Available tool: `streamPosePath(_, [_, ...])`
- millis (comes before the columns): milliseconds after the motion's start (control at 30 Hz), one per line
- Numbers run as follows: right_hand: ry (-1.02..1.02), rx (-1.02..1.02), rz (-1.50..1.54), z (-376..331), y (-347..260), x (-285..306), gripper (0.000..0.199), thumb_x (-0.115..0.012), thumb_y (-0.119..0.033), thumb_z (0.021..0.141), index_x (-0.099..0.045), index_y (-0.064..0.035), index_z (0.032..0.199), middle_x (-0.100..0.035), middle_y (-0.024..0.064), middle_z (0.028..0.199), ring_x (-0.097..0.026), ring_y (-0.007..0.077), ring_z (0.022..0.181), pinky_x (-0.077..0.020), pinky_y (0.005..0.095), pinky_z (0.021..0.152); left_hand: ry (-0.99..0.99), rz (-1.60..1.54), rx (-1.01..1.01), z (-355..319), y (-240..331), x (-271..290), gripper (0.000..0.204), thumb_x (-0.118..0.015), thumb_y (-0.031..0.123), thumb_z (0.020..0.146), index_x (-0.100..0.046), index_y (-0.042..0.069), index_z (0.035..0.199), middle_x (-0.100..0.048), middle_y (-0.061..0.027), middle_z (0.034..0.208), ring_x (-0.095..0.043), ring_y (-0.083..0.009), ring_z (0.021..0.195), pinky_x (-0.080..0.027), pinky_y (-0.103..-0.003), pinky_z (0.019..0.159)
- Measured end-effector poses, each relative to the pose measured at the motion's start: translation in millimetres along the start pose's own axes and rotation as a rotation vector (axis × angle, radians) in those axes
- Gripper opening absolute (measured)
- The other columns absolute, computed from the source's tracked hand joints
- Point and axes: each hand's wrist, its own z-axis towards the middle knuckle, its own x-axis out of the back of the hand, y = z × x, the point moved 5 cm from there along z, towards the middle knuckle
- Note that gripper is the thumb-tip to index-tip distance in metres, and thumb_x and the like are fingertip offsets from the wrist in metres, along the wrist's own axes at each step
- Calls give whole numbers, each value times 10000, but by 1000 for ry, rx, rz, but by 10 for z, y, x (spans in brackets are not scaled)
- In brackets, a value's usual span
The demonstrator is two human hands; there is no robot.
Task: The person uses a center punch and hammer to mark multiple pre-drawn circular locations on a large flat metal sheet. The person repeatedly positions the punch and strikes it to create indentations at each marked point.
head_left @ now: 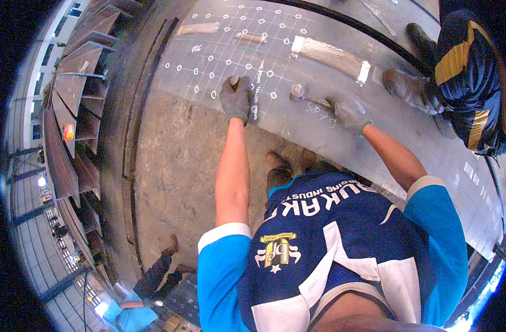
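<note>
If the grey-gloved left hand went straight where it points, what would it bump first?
Probably the short brown strip on the chalk-marked grey metal plate, though I can't tell whether it sticks up or lies flat.

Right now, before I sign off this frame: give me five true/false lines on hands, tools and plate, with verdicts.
1. The right hand grips a hammer. True.
2. The left hand holds a short tool with a round end. True.
3. The hammer rests against the short tool. False: they are apart, the hammer lying to its right in the picture.
4. White circles mark the metal plate. True.
5. Both hands are bare. False: both wear dark grey gloves.
</note>
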Motion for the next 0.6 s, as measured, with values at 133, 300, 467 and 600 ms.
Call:
streamPosePath(133, [-11, -38, -52, 65, 13, 42, 287, -497, -218, 1038, -682, 0, 1062, -683, 254, 1026, -685, 417, 959, -497, 538, 881, -17, -9, -6, -67, 185, -23, 353, -835, 172, 882, -681, 10, 1155, -698, -37, 897, -631, -107, 690, -544, -299, 554])
streamPosePath(300, [49, 91, -109, 72, 108, 25, 262, -530, -211, 1015, -688, -6, 1061, -691, 252, 1036, -692, 415, 949, -497, 551, 871, 6, 20, -9, -105, 270, -16, 368, -838, 181, 878, -673, 9, 1158, -704, -47, 903, -644, -120, 693, -552, -314, 560])
streamPosePath(467, [34, 175, -152, 301, -84, 13, 326, -612, -257, 1002, -671, -64, 1258, -693, 240, 1140, -681, 441, 1040, -524, 523, 890, 9, 263, -126, -74, 268, -45, 424, -851, 253, 851, -685, 16, 1161, -754, -84, 959, -691, -163, 773, -580, -369, 710])
streamPosePath(600, [374, 449, 14, 652, -995, 495, 388, -620, -367, 1041, -665, -30, 1227, -697, 201, 1048, -687, 376, 924, -540, 465, 798, 39, 368, -244, -131, 322, -74, 436, -840, 303, 853, -693, 40, 1169, -771, -108, 985, -721, -208, 857, -575, -379, 817])
